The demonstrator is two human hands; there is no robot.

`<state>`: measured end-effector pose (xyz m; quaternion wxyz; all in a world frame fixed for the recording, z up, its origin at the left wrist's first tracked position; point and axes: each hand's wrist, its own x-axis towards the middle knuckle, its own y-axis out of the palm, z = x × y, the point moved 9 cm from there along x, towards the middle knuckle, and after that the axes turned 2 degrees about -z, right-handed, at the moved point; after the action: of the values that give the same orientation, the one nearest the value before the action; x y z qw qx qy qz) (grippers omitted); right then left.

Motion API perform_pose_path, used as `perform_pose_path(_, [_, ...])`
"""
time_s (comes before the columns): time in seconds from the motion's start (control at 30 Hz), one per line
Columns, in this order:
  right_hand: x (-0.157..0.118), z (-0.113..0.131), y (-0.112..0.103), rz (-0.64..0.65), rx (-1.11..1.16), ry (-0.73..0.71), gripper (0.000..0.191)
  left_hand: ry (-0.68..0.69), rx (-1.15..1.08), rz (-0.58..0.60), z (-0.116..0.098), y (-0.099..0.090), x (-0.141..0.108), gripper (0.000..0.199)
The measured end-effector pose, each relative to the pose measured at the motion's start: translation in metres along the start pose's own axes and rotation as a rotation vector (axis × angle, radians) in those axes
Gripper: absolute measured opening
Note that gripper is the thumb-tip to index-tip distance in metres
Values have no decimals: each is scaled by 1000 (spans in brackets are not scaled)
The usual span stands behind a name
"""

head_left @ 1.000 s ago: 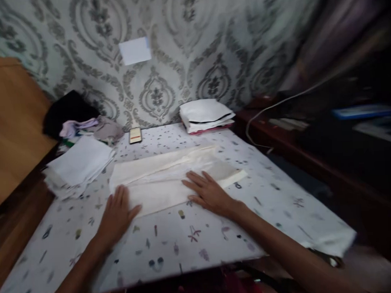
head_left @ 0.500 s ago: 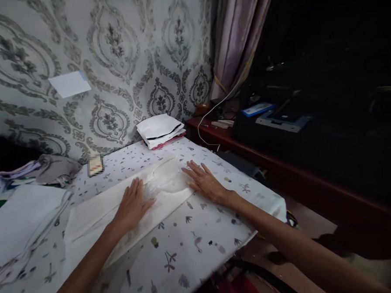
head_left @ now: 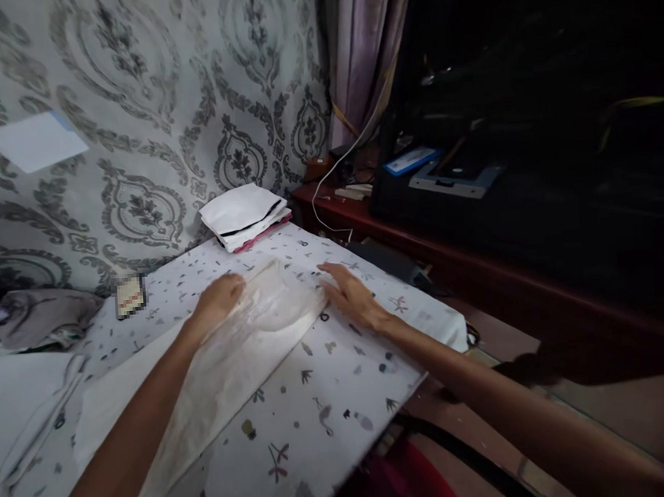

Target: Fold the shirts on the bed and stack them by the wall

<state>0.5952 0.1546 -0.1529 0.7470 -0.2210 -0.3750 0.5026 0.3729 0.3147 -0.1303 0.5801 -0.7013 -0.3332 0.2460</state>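
A long, cream-white folded cloth (head_left: pixel 248 349) lies slantwise on the patterned table cover, its upper layer thin and creased. At its far edge is my left hand (head_left: pixel 219 302), with fingers curled in and closed on the cloth's edge; the fingertips are partly hidden. My right hand (head_left: pixel 352 295) rests at the cloth's right end, fingers apart, the lower ones touching the end of the cloth.
Behind, against the wall, sits a stack of folded white fabric (head_left: pixel 246 216). Grey clothes (head_left: pixel 46 319) and a white cloth (head_left: pixel 23 405) lie at the left, near a small blurred card (head_left: pixel 130 296). A dark red cabinet (head_left: pixel 450 272) and a white cable (head_left: pixel 318 197) flank the right.
My left hand has gone from lying flat on the cloth to curling at its far edge. My right hand has lifted slightly at the right end. The view has swung right.
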Motion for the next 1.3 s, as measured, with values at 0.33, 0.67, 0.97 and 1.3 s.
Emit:
perform_pose_path(0.33, [-14,-9,-1,92,-245,283,27,-43,-61,42,-27,33,114,29])
perform_pose_path(0.67, [3,-9,8,-75,183,364,22,-49,-250,59,-21,23,112,12])
perform_pose_path(0.97, [14,96,4,-296,749,171,25,4,-640,-153,47,-69,22,28])
perform_pose_path(1.3, [-56,254,130,80,-87,-631,20,-91,-478,-284,132,-42,-94,16])
